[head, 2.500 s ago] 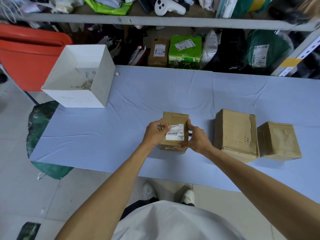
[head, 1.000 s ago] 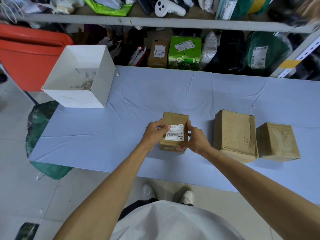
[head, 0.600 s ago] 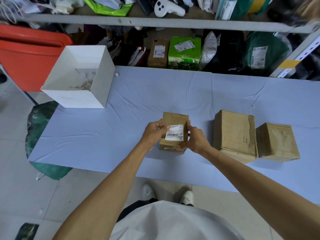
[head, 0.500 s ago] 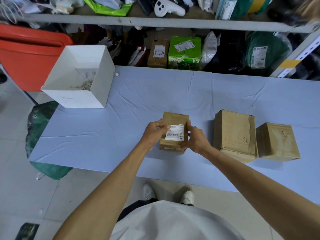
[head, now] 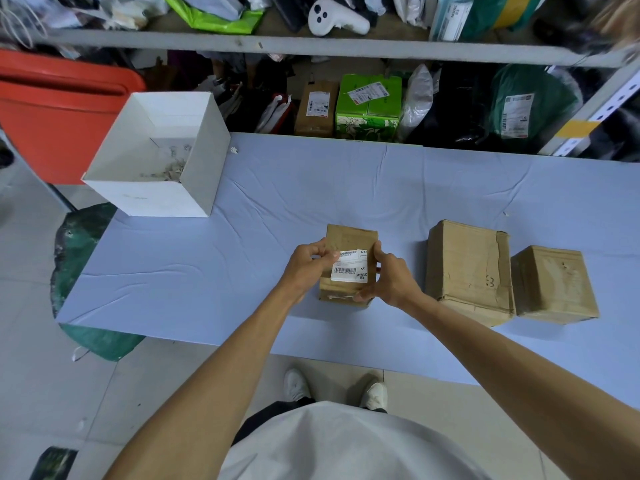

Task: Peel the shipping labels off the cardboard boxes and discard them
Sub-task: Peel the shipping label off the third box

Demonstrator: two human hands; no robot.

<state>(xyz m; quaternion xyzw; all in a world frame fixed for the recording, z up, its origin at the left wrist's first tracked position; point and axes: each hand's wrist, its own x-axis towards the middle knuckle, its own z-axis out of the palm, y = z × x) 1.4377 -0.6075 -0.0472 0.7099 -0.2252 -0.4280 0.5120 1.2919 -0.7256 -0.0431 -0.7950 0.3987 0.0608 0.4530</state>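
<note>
Left hand point(head: 310, 266): fingers curled, fingertips pinching the upper left corner of the white rectangular shipping label point(head: 349, 270), which looks slightly lifted there. Right hand point(head: 389, 280): closed round the right side of the small brown cardboard box point(head: 350, 237), spanning it from far edge to near corner and steadying it on the pale blue cloth-covered surface point(head: 225, 282). Label: one, on the upward face of the held box, directly between the two hands; long axis across the box from left to right; left hand at its left end and the nearer of the two, so the peel would likely run left to right toward the bracing right hand. Brown cardboard boxes: three in a row, the held one leftmost; the large brown cardboard box point(head: 467, 268) and the squat brown cardboard box point(head: 552, 284) stand to its right, touching or nearly so, with no label on their visible faces. White open-topped card box point(head: 149, 199): one, at the far left of the surface, paper scraps inside, presumably the discard bin, on the left hand's side
</note>
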